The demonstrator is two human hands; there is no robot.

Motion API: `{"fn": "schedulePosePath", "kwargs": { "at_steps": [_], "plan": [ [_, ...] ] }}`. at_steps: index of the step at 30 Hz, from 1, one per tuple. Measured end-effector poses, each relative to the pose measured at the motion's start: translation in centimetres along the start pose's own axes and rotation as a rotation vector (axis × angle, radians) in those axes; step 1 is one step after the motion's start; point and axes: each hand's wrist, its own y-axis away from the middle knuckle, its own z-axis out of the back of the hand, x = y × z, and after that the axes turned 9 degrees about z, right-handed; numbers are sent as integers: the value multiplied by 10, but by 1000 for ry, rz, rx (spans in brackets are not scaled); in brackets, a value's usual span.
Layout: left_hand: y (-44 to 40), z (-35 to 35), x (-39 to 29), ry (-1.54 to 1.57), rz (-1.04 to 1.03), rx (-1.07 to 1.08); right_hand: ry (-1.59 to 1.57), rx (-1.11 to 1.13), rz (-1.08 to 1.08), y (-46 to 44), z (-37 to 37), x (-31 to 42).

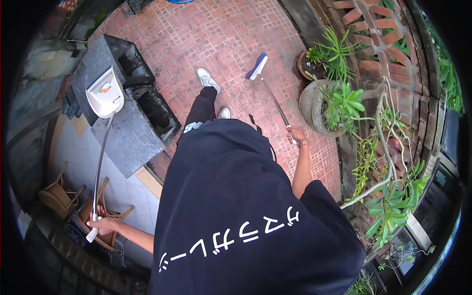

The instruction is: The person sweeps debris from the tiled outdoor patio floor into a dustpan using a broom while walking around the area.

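Observation:
My left hand [104, 224] is closed round the white grip of a long-handled dustpan. The dustpan's white scoop [106, 96] is raised in front of a grey stone block, its dark pole running down to my hand. On the other side, my right hand [296, 133] grips the white handle end of a broom. The broom head [257, 66], white with blue-purple bristles, rests on the red tiled floor [241, 27] ahead of my feet. Its dark pole slants from the head back to my hand.
The stone block [130, 142] with dark openings stands at the left. Wooden chairs [61, 196] are below it on pale tiles. Along the right are a stone planter [314, 105], a smaller plant pot [306, 64], and leafy branches [381, 147] by a brick wall. A blue coil [180, 1] lies at the top.

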Motion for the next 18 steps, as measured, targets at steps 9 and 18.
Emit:
{"fn": "schedulePosePath", "kwargs": {
  "at_steps": [9,18],
  "plan": [
    [4,79,-11,-208,-122,18,47,-78,-325,26,7,-156],
    [8,209,4,-249,-81,-218,45,74,-128,-11,-82,-86]
  ]
}}
